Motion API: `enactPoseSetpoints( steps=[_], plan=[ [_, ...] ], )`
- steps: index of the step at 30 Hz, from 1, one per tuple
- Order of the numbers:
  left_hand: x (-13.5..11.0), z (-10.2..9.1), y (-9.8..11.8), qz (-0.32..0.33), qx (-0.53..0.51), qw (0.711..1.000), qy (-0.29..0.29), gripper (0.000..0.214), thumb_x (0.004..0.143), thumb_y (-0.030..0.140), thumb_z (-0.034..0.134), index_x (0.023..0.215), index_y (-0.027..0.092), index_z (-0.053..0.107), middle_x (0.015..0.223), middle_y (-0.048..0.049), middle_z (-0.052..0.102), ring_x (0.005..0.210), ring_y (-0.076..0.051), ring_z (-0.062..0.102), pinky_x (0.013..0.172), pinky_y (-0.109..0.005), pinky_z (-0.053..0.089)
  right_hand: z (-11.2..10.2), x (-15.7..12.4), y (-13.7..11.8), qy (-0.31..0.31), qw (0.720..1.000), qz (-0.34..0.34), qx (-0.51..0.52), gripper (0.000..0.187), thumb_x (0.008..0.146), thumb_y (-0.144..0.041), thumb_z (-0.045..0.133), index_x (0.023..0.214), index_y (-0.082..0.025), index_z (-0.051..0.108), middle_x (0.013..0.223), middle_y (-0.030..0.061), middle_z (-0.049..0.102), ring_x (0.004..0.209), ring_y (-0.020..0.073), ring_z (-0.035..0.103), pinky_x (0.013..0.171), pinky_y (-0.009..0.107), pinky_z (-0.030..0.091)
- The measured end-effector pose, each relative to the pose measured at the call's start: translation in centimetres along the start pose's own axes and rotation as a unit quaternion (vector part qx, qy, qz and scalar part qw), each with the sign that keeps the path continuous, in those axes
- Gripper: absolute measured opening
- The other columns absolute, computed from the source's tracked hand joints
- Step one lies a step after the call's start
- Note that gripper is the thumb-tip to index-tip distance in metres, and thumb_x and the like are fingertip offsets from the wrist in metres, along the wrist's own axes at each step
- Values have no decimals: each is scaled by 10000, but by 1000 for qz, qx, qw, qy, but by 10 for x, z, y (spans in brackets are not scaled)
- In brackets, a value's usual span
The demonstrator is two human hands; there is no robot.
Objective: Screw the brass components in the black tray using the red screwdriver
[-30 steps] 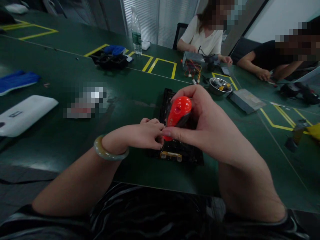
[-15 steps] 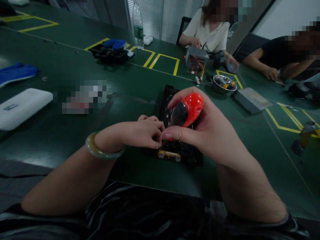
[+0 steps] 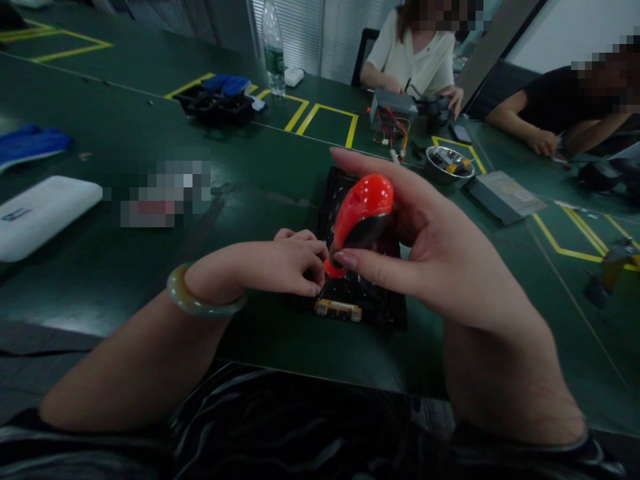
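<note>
A black electronic device lies on the green table in front of me, with an orange-brown connector board at its near edge. My right hand holds a screwdriver by its red and black handle, thumb against the near side and fingers behind. The handle leans, and its thin shaft points down toward the device's left part. My left hand rests at the device's left side with fingers curled beside the shaft; what they grip is hidden. The screwdriver's tip is too small to make out.
A white power bank and blue glove lie left. Beyond are a black tray, a water bottle, a metal bowl of parts and a grey plate. Two people sit across, one by a power supply.
The screwdriver handle has turned and tilted in my right hand, whose fingers have straightened and spread. My left hand stays nearly still. Across the table, a person's hand has shifted.
</note>
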State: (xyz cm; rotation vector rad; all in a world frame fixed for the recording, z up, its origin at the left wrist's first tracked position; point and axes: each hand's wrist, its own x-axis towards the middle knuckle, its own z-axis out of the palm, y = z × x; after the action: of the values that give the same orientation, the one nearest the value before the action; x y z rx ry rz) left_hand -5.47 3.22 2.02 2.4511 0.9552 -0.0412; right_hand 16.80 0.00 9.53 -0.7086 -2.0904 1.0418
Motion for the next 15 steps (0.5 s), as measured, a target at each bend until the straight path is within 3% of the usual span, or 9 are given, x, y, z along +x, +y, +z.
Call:
enactPoseSetpoints(
  steps=[3,6,10,12,15],
  plan=[
    [1,1,-1,-2,-2,999,-32,222,899,403,653,956,230,781,1236,-43,691,1244,-292,502,1055,-400,332,3,0,0,11,1000,13,-7,566,828,-198,761,1351,-289,564,1127,-1,705,999,176,699,913,351,629],
    [-1,-5,7,-5,-1,1000,-26,203,902,376,652,918,214,772,1213,-41,686,1204,-275,514,1058,-396,328,6,1,4,28,999,7,-31,457,808,-246,794,1225,-285,612,1088,-2,694,978,189,684,870,351,634],
    [-3,-11,16,-49,13,998,-46,177,899,315,642,925,200,774,1176,-50,681,1209,-276,507,1066,-407,324,9,3,11,75,993,-19,-88,448,758,-316,860,1133,-286,616,1055,-10,678,940,192,666,846,351,625],
    [-1,-9,12,-37,10,998,-58,186,906,355,640,932,244,787,1190,-30,688,1235,-289,497,1083,-420,305,9,3,12,89,989,-22,-115,436,761,-322,857,1125,-278,621,1082,0,678,959,202,665,875,366,615],
    [2,-1,0,-8,3,999,-31,205,909,410,642,951,273,788,1303,-14,665,1274,-294,475,1101,-426,276,7,2,7,82,989,-17,-119,455,767,-279,840,1164,-271,619,1142,12,678,994,213,667,910,374,597]
  ],
)
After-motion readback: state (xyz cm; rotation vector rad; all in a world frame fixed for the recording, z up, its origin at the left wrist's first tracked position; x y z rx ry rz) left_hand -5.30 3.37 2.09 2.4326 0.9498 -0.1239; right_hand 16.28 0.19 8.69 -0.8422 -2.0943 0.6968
